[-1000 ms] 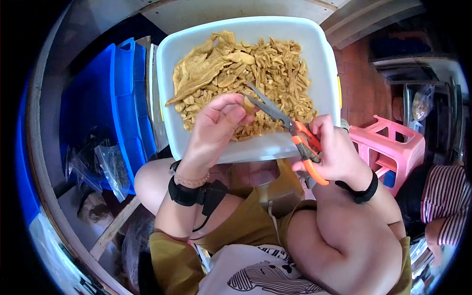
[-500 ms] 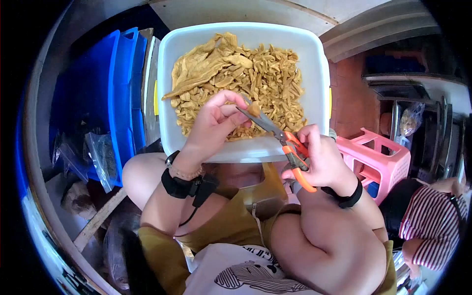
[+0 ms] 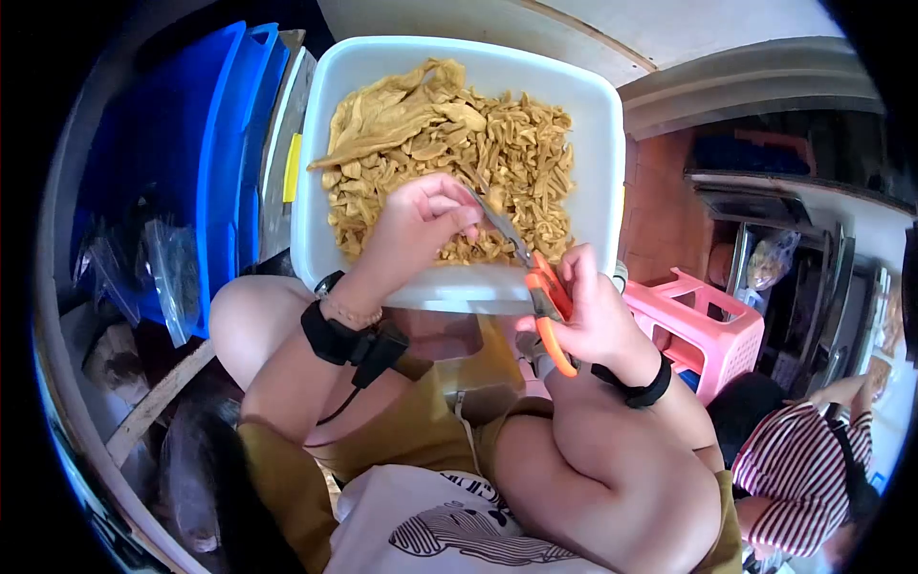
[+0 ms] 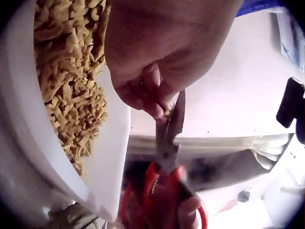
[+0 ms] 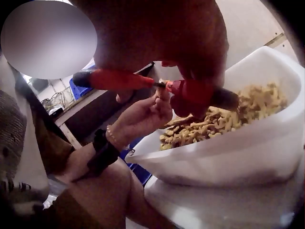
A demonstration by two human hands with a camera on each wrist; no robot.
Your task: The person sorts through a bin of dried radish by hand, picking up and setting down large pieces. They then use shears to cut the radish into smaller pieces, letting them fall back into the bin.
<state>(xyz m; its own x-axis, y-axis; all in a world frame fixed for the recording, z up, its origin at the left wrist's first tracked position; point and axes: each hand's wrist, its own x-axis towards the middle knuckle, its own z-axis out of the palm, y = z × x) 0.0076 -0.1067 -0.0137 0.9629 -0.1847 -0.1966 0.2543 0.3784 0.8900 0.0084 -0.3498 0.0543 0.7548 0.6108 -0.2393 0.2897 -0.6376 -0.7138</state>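
My left hand point(image 3: 421, 225) is over the near part of a white tub point(image 3: 604, 124). Its thumb and fingers pinch a small yellow-brown piece point(image 4: 167, 113), mostly hidden by the fingertips, right at the scissor blades. In my right hand point(image 3: 598, 316) is a pair of scissors point(image 3: 547, 287) with orange handles, its blades close together and pointing at the left fingertips. Below lies a heap of cut yellow-brown strips point(image 3: 526, 143) that look like preserved vegetable. Larger uncut pieces point(image 3: 382, 124) rest on the heap's far left.
Blue crates point(image 3: 225, 143) stand left of the tub, with clear plastic bags point(image 3: 172, 277) near them. A pink stool point(image 3: 703, 325) is at the right. Beyond it, another person in a striped top point(image 3: 794, 469) is at the lower right.
The scissor blades have come together from wider apart. The piece that showed at my left fingertips is now mostly hidden. The tub appears farther left as the head view shifted.
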